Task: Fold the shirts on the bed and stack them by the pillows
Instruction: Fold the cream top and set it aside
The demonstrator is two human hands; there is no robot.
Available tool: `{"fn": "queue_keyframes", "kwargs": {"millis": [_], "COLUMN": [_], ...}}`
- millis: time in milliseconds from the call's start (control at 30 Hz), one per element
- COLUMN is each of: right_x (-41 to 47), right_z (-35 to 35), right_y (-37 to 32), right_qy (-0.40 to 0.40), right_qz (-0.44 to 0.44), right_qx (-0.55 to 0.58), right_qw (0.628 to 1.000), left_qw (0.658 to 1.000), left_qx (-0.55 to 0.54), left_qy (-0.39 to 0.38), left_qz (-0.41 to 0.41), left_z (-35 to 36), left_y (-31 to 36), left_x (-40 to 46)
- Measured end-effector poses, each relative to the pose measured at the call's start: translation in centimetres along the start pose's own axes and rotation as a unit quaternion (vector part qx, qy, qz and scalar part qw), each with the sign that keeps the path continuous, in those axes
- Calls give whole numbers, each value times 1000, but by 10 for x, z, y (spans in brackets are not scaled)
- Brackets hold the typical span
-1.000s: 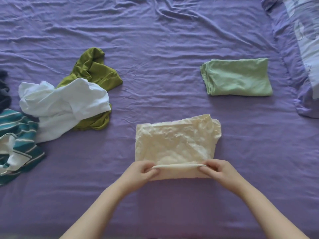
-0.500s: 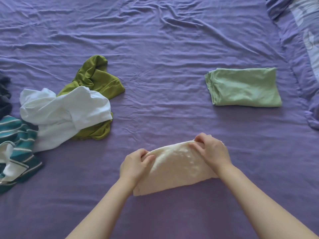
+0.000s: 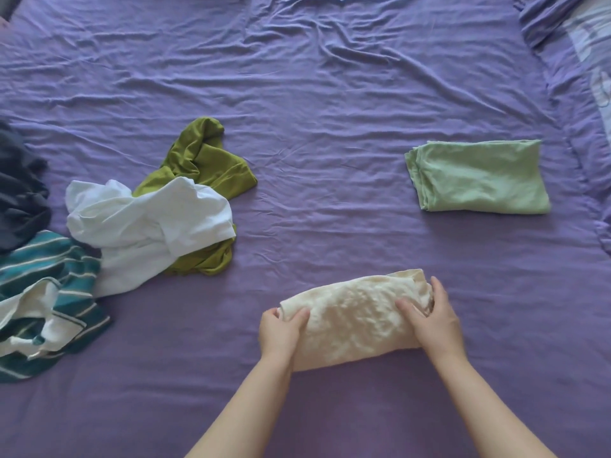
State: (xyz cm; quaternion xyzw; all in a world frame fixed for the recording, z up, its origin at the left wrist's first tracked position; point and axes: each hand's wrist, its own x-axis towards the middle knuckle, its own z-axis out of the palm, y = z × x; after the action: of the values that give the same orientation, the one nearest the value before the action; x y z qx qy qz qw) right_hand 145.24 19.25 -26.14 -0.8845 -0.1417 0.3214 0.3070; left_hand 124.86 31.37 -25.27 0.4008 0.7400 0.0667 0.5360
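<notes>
A: Where is the shirt being worked on?

B: The cream, crinkled cotton shirt (image 3: 355, 320) lies folded into a narrow bundle on the wrinkled purple bed sheet (image 3: 314, 127), near the lower middle of the view, tilted so that its right end sits higher.

A: And the hands?

B: The left hand (image 3: 281, 332) grips the bundle's left end, thumb on top and fingers (image 3: 269, 315) curled round the edge. The right hand (image 3: 433, 320) holds the right end, thumb lying on the top fabric and the other fingers (image 3: 439, 289) wrapped round the far side. Both are closed on the cloth.

A: Anything folded already?

B: A pale green shirt folded into a flat rectangle (image 3: 479, 178) lies up and to the right, well apart from the cream one and near the purple patterned pillows (image 3: 575, 61) at the right edge.

A: The rest?

B: At left, a loose heap: a crumpled white shirt (image 3: 142, 223) lying over an olive green shirt (image 3: 205, 160), a teal shirt with white stripes (image 3: 43, 299) just beside them, and a dark navy garment (image 3: 20, 193) at the far left edge.
</notes>
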Motion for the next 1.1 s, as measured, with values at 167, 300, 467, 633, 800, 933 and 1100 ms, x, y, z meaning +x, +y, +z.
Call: {"fn": "queue_keyframes", "kwargs": {"millis": [167,300,467,633,800,933,1100], "right_x": [-5,5,44,115,189,243,298], "right_z": [2,-22,-73,-141,-204,-228,-223], "right_y": [-8,-17,-37,-59,-63,-58,-43], "right_qy": [5,22,52,94,116,121,107], "right_qz": [-7,-39,-74,-116,-123,-122,-115], "right_qx": [71,120,151,133,117,149,155], "right_qw": [997,992,984,980,979,974,975], "left_qw": [997,993,978,966,959,955,960], "left_qx": [-17,-22,-36,-66,-88,-89,-72], "left_qy": [-61,-72,-117,-150,-176,-187,-162], "left_qz": [45,95,171,201,206,213,219], "left_z": [-6,-6,30,99,177,234,275], "left_y": [18,41,98,172,234,267,286], "left_x": [-4,-9,-14,-20,-23,-10,17]}}
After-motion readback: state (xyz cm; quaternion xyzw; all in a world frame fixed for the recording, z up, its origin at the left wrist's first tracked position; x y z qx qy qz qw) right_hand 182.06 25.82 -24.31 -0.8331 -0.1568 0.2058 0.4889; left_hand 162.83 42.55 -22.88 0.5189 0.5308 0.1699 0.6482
